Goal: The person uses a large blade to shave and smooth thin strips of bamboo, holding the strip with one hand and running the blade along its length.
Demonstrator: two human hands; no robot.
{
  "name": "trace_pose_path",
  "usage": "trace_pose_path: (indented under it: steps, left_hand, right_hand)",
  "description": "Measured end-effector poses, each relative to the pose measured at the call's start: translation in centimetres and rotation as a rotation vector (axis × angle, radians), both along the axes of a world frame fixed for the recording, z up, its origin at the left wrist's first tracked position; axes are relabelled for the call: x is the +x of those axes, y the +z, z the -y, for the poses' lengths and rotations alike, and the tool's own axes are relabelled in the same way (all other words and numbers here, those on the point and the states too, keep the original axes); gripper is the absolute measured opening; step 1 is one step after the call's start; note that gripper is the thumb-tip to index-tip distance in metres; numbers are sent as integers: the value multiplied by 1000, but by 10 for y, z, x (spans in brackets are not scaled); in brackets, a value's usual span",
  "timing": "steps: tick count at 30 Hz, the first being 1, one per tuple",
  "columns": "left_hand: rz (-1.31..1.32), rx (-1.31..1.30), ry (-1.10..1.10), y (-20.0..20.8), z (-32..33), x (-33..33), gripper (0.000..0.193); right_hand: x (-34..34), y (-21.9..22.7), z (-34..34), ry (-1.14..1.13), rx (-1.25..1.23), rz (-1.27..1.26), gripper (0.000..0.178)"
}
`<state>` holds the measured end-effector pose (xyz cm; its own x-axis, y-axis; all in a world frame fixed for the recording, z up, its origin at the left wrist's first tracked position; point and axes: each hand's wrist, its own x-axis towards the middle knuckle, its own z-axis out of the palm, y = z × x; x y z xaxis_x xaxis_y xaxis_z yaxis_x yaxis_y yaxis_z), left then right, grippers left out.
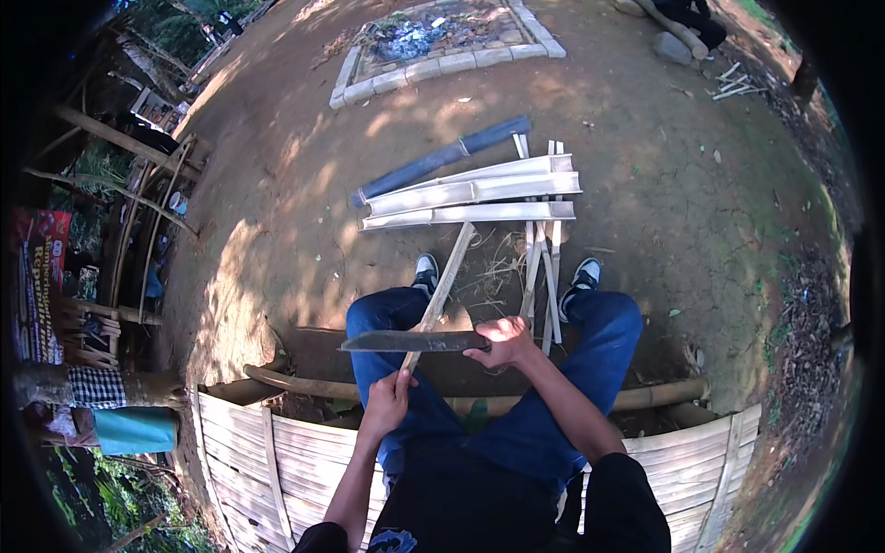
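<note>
My left hand [388, 398] is closed round the near end of a bamboo strip [447, 276], which slants away from me between my knees toward the ground. In my right hand [505, 342] is the handle of a machete [415, 342], mostly hidden by the fingers. Its long dark blade points left and lies across the strip, a little beyond my left hand. Whether the edge bites into the bamboo I cannot tell. Past my feet lie several split bamboo halves [475, 191], pale inside, and a dark bamboo piece [442, 158] behind them.
Thin bamboo strips [544, 267] lie near my right shoe, with shavings [498, 270] beside them. I sit on a slatted bamboo bench [240, 461] with a bamboo pole [590, 398] along its front. Farther off is a block-edged fire pit [452, 63] with ash. Cloths [135, 429] hang at the left.
</note>
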<state>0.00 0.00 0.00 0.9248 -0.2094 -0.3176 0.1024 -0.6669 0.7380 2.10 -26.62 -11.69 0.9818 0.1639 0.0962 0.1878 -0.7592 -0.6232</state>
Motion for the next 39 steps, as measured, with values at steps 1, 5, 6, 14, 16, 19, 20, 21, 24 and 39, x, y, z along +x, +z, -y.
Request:
trace_pose_path:
  steps: [1,5,6,14,16,19,20,21,24,39]
  left_hand:
    - [-53,-5,34,4,0,-3,48]
    - [-47,-33,62,-11,6,4,48]
    - [-59,4,63,-3,-4,8,47]
    - [-68,60,30,-4,-4,-8,48]
    - [-51,89,14,-8,2,-9,47]
    - [-23,96,24,-10,3,-5,46]
    - [-38,87,24,-10,5,-10,45]
    - [-46,87,-1,-10,9,-11,45]
    - [-52,103,-20,-6,10,-11,44]
    - [-61,88,8,-9,-2,-20,44]
  right_hand:
    - [0,0,-2,-86,-48,78,60]
    - [35,0,31,-255,5,-274,64]
    - [28,-8,8,-242,76,-189,65]
    - [26,-9,17,-189,-6,-178,60]
    - [33,-21,31,-329,51,-235,61]
    - [32,-11,26,-210,97,-304,64]
    - [23,-16,22,-175,56,-202,62]
    - [16,-22,19,-138,15,-101,61]
    - [15,-21,21,-61,-48,-64,62]
    - [41,-30,32,-422,185,-131,49]
